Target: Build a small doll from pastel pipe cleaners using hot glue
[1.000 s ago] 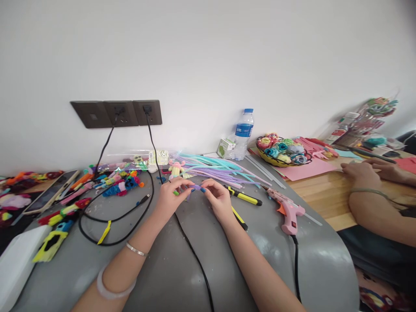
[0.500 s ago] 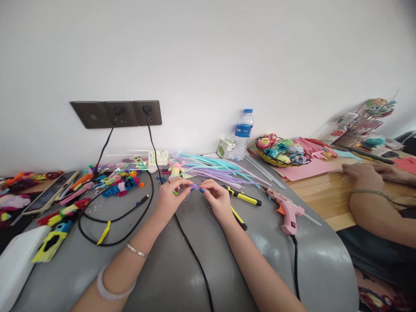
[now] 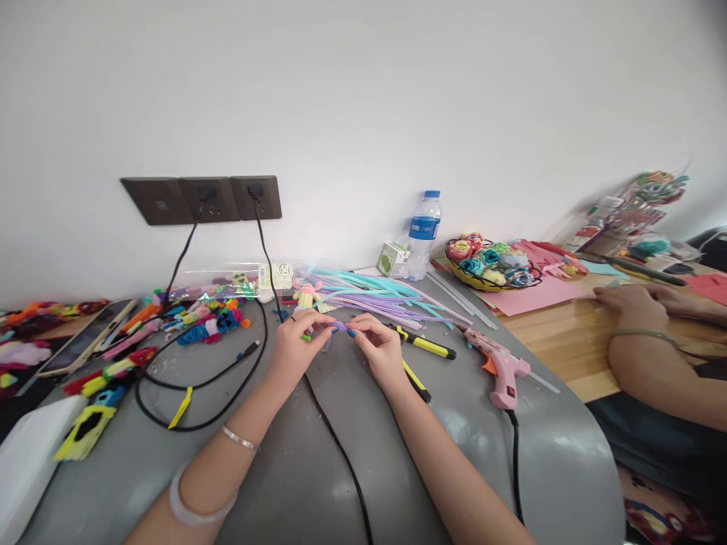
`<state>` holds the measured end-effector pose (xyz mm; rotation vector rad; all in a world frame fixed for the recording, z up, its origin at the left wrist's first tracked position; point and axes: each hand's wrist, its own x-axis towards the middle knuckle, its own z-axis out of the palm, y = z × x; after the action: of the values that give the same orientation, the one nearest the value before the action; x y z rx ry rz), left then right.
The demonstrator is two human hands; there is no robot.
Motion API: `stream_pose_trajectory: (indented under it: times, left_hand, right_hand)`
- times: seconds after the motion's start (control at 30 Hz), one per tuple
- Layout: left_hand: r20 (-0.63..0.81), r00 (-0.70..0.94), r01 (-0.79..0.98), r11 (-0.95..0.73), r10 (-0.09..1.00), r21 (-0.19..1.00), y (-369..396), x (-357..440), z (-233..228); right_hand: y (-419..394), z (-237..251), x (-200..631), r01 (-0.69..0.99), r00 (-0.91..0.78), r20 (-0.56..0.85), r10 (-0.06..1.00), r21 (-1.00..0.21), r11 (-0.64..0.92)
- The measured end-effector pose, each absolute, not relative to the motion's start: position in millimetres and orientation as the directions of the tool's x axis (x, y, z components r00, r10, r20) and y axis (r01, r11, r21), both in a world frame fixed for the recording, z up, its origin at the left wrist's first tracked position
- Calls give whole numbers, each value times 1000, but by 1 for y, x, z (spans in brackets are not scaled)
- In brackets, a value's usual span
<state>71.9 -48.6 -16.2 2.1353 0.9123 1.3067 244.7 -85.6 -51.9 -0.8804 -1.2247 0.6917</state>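
Between the fingertips of both hands is a short purple pipe cleaner (image 3: pixel 341 327), pinched at either end. My left hand (image 3: pixel 298 342) is closed on its left end, and a bit of green shows by those fingers. On the other end, my right hand (image 3: pixel 379 344) is closed too. Just behind the hands lies a spread of purple, pink and turquoise pipe cleaners (image 3: pixel 380 291). A small pink-and-yellow pipe-cleaner figure (image 3: pixel 307 294) sits beyond my left hand. Two yellow-and-black tools lie right of my right hand, one a yellow-handled tool (image 3: pixel 425 344).
A pink glue gun (image 3: pixel 503 367) lies to the right, its cord running forward. Black cables (image 3: pixel 335 431) cross the grey table. Colourful pipe-cleaner pieces (image 3: pixel 216 322) fill the left. A water bottle (image 3: pixel 425 235) stands by the wall. Another person's hand (image 3: pixel 630 303) rests at the right table.
The whole view has shifted very slightly. Both hands keep their pinch on the purple pipe cleaner in nearly the same place.
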Motion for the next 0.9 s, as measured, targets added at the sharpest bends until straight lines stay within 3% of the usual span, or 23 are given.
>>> stream_pose_trajectory:
  times: [0.9]
  left_hand:
    - [627,301,324,-696,718,641,-48,72,-21]
  right_hand:
    - [-86,-53,245,17,220,484,847,-870,493]
